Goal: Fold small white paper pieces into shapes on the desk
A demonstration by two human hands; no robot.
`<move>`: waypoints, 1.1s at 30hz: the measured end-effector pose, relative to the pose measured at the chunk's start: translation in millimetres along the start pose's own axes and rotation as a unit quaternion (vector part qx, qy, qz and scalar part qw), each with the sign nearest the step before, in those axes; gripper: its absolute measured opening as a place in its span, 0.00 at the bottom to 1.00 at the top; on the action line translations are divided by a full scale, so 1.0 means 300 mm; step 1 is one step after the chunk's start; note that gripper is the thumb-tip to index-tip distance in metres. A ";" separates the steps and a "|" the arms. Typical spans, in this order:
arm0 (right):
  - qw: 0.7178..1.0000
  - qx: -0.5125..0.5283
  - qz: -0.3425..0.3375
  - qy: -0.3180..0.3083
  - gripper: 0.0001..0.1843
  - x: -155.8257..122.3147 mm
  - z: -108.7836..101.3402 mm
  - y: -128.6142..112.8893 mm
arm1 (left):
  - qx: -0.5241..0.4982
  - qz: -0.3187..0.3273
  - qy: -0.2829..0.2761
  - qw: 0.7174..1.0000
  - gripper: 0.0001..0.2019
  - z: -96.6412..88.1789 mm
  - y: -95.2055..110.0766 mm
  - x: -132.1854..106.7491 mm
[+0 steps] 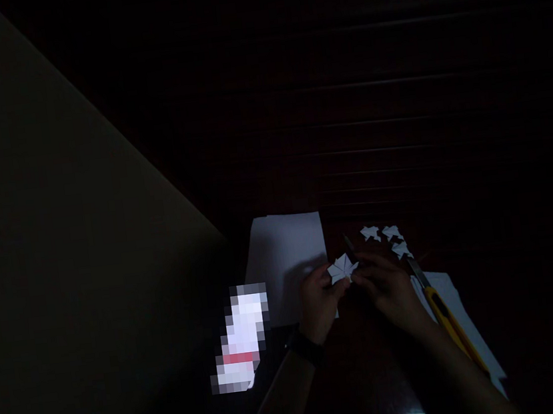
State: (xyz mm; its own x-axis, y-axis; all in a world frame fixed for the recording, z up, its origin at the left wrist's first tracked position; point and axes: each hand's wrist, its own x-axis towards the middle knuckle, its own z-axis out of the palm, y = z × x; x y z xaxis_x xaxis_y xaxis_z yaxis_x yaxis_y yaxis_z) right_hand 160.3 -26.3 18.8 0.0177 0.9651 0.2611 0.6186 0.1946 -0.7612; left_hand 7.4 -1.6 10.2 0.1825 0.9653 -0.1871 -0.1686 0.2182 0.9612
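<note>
The scene is very dark. My left hand (320, 302) and my right hand (390, 287) meet over a dark table and together pinch a small white folded paper piece (343, 268) with several points. Both hands have their fingers closed on its edges. A dark watch or band sits on my left wrist. Three similar small folded paper pieces (386, 237) lie just beyond my right hand.
A white paper sheet (285, 253) lies behind my left hand. A yellow utility knife (446, 320) rests on another white sheet (465, 325) at the right. A blurred white and pink object (242, 339) lies at the left. A pale wall fills the left side.
</note>
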 end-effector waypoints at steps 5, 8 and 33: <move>0.996 -0.052 -0.063 0.029 0.09 -0.009 0.019 0.000 | 0.013 0.006 -0.006 1.000 0.14 -0.001 -0.005 -0.005; 0.991 -0.087 -0.095 0.033 0.11 -0.019 0.028 -0.008 | -0.015 -0.010 -0.003 1.000 0.12 0.001 0.001 -0.011; 0.987 0.108 0.041 0.113 0.04 -0.023 0.038 -0.050 | -0.166 -0.059 -0.033 0.984 0.12 0.002 0.033 -0.026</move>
State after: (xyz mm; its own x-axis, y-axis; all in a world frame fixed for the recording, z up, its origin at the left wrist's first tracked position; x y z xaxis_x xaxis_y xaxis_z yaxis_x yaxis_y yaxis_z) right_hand 142.1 -33.8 21.6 0.2505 0.9202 0.3009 0.4261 0.1743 -0.8877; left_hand 4.9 -7.0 21.3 0.2794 0.9216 -0.2693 -0.4483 0.3733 0.8122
